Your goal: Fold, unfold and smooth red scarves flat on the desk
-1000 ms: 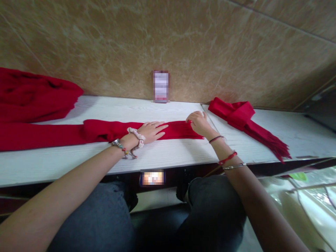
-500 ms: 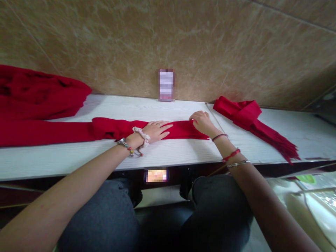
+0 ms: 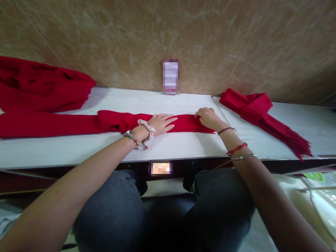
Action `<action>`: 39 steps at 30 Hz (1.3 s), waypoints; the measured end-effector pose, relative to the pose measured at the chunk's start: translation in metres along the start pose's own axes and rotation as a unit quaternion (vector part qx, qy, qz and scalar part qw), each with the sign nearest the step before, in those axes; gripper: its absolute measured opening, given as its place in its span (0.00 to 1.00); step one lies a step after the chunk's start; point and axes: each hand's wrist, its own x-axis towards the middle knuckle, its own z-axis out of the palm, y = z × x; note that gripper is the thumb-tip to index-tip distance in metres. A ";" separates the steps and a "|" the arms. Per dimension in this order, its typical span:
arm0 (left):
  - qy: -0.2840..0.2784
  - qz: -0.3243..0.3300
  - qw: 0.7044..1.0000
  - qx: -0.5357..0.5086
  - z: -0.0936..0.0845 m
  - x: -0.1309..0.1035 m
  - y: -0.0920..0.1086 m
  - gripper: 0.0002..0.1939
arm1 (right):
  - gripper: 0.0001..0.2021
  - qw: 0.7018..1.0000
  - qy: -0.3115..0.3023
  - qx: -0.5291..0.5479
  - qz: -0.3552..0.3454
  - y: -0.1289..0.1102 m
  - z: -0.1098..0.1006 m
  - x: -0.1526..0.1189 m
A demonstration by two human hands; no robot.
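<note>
Scarf point(image 3: 185, 123) on counter point(image 3: 183, 145), second scarf point(image 3: 256, 108) to right

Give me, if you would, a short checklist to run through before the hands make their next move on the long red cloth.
1. Left hand resting flat on the long red cloth: ok.
2. Right hand at the cloth's right end: ok.
3. Right hand's grip on that end secure: cannot tell from this angle.
4. Cloth smooth along its length: not ok, it is bunched to the left of the left wrist.
5. Folded red scarf on the right lying apart from the cloth: ok.
6. Heap of red cloth separate from the long piece: cannot tell.
</note>
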 end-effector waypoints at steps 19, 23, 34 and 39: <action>0.034 0.026 0.999 0.006 0.008 -0.001 -0.006 0.24 | 0.14 0.996 -0.075 -0.044 -0.002 0.005 -0.008 -0.020; 0.028 0.022 0.999 0.007 0.007 -0.002 -0.005 0.24 | 0.13 0.984 -0.058 -0.116 0.118 0.035 -0.014 -0.046; 0.026 0.015 0.999 0.019 0.006 -0.004 -0.002 0.24 | 0.12 0.996 -0.062 -0.049 -0.032 -0.008 -0.010 -0.021; 0.035 0.016 0.999 0.020 0.008 -0.004 0.000 0.24 | 0.13 0.985 -0.042 -0.125 0.112 0.039 -0.010 -0.050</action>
